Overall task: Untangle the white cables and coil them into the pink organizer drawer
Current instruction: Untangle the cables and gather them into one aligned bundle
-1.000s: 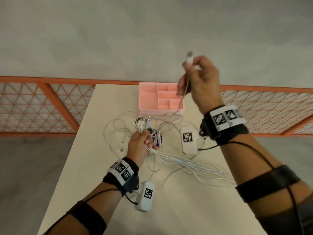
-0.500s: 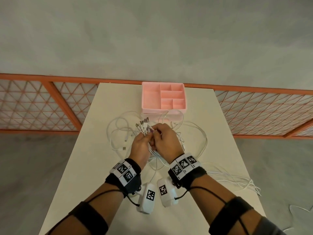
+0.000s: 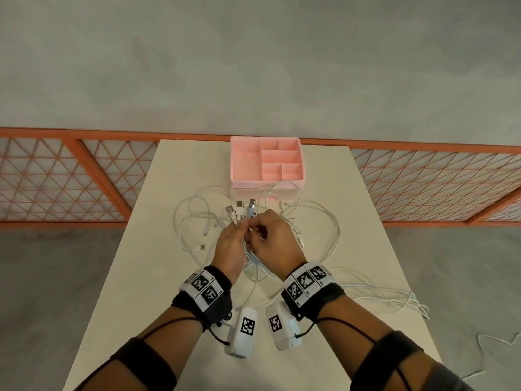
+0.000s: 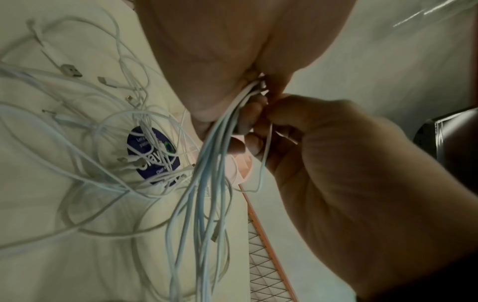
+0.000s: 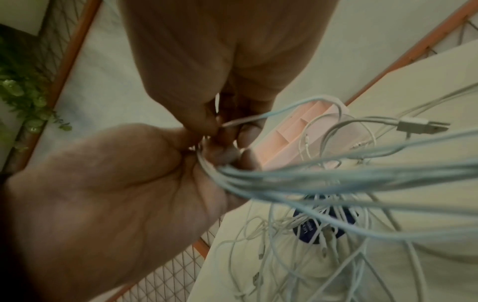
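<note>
Several white cables [image 3: 197, 218] lie tangled on the cream table [image 3: 158, 292], in front of the pink organizer drawer [image 3: 267, 184], whose compartments hold nothing. My left hand [image 3: 239, 224] grips a bundle of cables [image 4: 212, 163] upright, with the plug ends [image 3: 239, 208] sticking out above the fist. My right hand [image 3: 258, 226] touches the left one and pinches a single thin white cable [image 5: 258, 118] between thumb and finger at the top of the bundle. The held strands hang down to the table under both wrists.
Some cable runs trail over the table's right edge [image 3: 411, 304]. A round blue sticker [image 4: 152, 155] lies under the tangle. An orange lattice fence [image 3: 70, 179] runs behind the table, and a green plant [image 5: 20, 92] hangs beyond it.
My right hand came down from high above the drawer, where it held a plug end, and joined the left hand at the bundle. The left hand kept its grip.
</note>
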Demonstrator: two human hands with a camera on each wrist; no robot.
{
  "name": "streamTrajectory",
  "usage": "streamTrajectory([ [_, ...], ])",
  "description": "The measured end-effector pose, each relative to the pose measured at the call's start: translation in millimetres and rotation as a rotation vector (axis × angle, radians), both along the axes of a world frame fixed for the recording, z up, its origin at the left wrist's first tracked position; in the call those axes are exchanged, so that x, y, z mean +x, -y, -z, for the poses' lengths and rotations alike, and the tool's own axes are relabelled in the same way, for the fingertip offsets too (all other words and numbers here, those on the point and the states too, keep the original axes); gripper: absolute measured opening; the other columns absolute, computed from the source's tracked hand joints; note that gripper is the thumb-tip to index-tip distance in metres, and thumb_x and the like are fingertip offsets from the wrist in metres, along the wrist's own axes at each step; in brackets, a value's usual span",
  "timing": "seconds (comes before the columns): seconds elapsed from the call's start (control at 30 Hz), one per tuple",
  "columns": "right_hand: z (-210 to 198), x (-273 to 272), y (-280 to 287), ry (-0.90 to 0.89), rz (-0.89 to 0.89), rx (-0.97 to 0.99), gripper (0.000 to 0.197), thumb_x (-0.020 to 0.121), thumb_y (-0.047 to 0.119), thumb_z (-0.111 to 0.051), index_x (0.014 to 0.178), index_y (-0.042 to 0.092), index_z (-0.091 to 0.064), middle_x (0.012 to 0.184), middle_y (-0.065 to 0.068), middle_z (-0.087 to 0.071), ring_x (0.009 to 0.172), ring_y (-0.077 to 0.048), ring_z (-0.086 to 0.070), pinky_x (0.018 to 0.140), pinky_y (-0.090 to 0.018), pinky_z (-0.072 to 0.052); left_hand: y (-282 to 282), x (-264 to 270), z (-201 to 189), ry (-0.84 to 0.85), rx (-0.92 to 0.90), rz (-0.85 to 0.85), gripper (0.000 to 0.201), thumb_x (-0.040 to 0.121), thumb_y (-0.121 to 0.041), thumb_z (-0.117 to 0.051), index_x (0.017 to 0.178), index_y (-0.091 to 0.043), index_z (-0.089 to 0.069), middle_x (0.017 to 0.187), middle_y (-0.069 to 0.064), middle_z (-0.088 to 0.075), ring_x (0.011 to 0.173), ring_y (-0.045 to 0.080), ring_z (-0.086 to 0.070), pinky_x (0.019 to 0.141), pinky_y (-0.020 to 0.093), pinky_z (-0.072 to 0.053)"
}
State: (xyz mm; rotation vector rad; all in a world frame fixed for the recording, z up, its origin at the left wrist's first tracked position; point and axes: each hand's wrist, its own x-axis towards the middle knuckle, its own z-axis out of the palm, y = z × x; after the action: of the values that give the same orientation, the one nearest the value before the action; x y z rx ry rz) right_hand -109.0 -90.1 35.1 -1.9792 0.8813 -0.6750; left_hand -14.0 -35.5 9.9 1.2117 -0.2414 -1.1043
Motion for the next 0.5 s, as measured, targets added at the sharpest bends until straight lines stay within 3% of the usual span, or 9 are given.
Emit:
streamTrajectory([
  [0.1,-4,-10,2,-0.087,-0.095,0.040,0.017,0.084,-0.001,-0.062,0.089,0.016,-0.062,0.072,0.005,-0.061,0.063,-0.003,-0.059,0.062,-0.020,-0.049,2,6,-1,0.108,0.033,-0.045,0.026,0.104,-0.023,-0.048,0.091,-0.004,-0.060,0.068,0.010,-0.051,0.065,0.024,-0.051,0.064,0.034,-0.046],
  [0.2,-1,-30,22,-0.279,-0.085,-0.082,0.010,0.083,0.002,-0.060,0.085,0.010,-0.066,0.079,-0.001,-0.063,0.070,-0.017,-0.056,0.067,-0.030,-0.046,3,17,-11,0.069,0.024,-0.107,0.029,0.106,-0.020,-0.041,0.083,-0.008,-0.054,0.061,0.003,-0.042,0.052,0.016,-0.042,0.048,0.030,-0.044],
  [0.27,9,-51,42,-0.396,-0.010,-0.115,0.009,0.087,0.007,-0.062,0.087,0.012,-0.070,0.089,-0.002,-0.064,0.081,-0.016,-0.055,0.076,-0.030,-0.046,3,28,-16,0.038,0.011,-0.155,0.032,0.106,-0.022,-0.042,0.079,-0.010,-0.053,0.058,0.001,-0.049,0.055,0.017,-0.047,0.051,0.030,-0.044],
  [0.37,25,-83,69,-0.511,0.150,-0.088,0.005,0.088,0.023,-0.071,0.085,0.019,-0.072,0.096,0.001,-0.053,0.098,-0.016,-0.045,0.086,-0.027,-0.039,2,41,-21,-0.032,-0.046,-0.188,0.034,0.107,-0.025,-0.041,0.077,-0.012,-0.052,0.058,-0.001,-0.058,0.065,0.023,-0.063,0.060,0.032,-0.047],
  [0.43,32,-97,78,-0.558,0.208,0.002,0.013,0.089,0.024,-0.069,0.078,0.017,-0.068,0.089,-0.002,-0.055,0.093,-0.020,-0.050,0.078,-0.028,-0.042,3,42,-24,-0.071,-0.108,-0.171,0.035,0.107,-0.028,-0.040,0.078,-0.013,-0.050,0.055,0.000,-0.052,0.060,0.025,-0.065,0.065,0.035,-0.054],
  [0.5,33,-102,79,-0.486,0.236,0.133,0.016,0.090,0.020,-0.065,0.076,0.014,-0.062,0.077,-0.008,-0.063,0.077,-0.025,-0.058,0.067,-0.030,-0.046,4,41,-26,-0.089,-0.155,-0.160,0.036,0.107,-0.030,-0.039,0.077,-0.012,-0.048,0.052,-0.001,-0.043,0.048,0.019,-0.054,0.068,0.042,-0.059],
])
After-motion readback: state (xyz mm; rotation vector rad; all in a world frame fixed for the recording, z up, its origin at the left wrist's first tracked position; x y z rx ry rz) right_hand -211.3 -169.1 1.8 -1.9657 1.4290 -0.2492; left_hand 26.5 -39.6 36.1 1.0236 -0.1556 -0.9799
